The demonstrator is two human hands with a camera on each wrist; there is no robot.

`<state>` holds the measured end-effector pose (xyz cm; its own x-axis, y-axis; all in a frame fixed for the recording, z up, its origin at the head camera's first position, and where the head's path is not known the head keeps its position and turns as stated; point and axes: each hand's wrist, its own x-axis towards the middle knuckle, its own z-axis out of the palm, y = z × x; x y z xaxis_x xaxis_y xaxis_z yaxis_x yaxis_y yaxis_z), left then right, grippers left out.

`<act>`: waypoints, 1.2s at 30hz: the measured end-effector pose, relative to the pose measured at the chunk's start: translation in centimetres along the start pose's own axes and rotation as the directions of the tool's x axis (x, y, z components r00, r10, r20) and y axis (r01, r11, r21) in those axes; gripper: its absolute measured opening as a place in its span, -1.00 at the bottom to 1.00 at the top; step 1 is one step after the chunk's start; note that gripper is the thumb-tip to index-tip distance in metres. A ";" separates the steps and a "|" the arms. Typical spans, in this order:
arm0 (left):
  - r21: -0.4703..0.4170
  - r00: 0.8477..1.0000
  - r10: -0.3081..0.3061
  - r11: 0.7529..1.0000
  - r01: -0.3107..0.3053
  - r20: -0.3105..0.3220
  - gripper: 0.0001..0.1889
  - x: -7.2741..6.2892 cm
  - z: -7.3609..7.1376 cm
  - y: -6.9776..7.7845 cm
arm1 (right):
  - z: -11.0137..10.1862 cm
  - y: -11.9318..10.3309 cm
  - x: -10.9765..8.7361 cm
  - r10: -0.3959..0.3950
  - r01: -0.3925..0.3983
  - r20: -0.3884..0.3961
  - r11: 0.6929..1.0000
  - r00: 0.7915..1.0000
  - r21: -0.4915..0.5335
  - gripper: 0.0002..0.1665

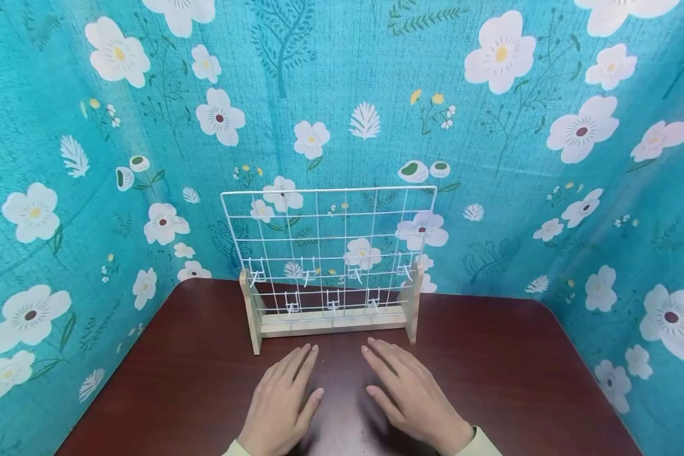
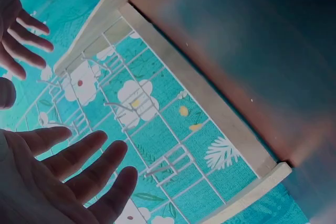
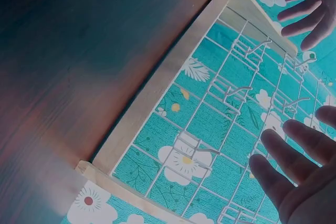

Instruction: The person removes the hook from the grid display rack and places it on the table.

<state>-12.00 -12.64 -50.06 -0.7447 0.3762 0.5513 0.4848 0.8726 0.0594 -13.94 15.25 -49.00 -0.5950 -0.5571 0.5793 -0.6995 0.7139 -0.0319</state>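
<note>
A white wire grid rack (image 1: 345, 239) stands upright in a pale wooden base (image 1: 333, 323) on the dark red-brown table. Several small white wire hooks (image 1: 333, 304) hang on its lower bars in two rows. In front of the rack, my left hand (image 1: 279, 402) hovers or rests with fingers extended and thumb apart, holding nothing. To its right my right hand (image 1: 407, 396) mirrors it, fingers straight and likewise holding nothing. Both wrist views show the spread fingers before the grid, with the wire hook (image 2: 168, 166) and the wooden base bar (image 3: 163, 82) visible beyond.
Turquoise cloth (image 1: 342, 82) with white flowers encloses the table at the back and both sides. The brown tabletop (image 1: 490, 367) stretches to the left and right of the rack. Wooden end posts (image 1: 413, 307) flank the grid.
</note>
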 end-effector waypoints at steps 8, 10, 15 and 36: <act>-0.033 0.996 -0.091 0.995 0.091 -0.014 -0.27 0.2 -0.3 -0.3 | 0.2 0.3 0.4 0.010 -0.010 0.002 1.000 1.000 -0.005 -0.33; -0.049 0.994 -0.113 0.993 0.112 -0.012 -0.28 0.3 -0.2 -0.3 | 0.2 0.5 0.4 0.006 -0.006 -0.008 1.000 1.000 -0.007 -0.34; -0.086 0.988 -0.156 0.984 0.154 -0.021 -0.31 0.5 -0.1 -0.6 | 0.0 0.9 0.6 -0.001 0.001 -0.050 1.000 0.999 -0.012 -0.38; -0.123 0.975 -0.204 0.974 0.193 -0.092 -0.36 1.0 -0.8 -2.3 | -0.2 1.7 1.8 -0.031 0.030 -0.153 0.999 0.988 -0.010 -0.48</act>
<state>-13.53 -14.54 -48.94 -0.7825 0.1596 0.6019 0.3850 0.8837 0.2662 -16.13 15.55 -47.82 -0.5050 -0.5075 0.6981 -0.7132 0.7009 -0.0064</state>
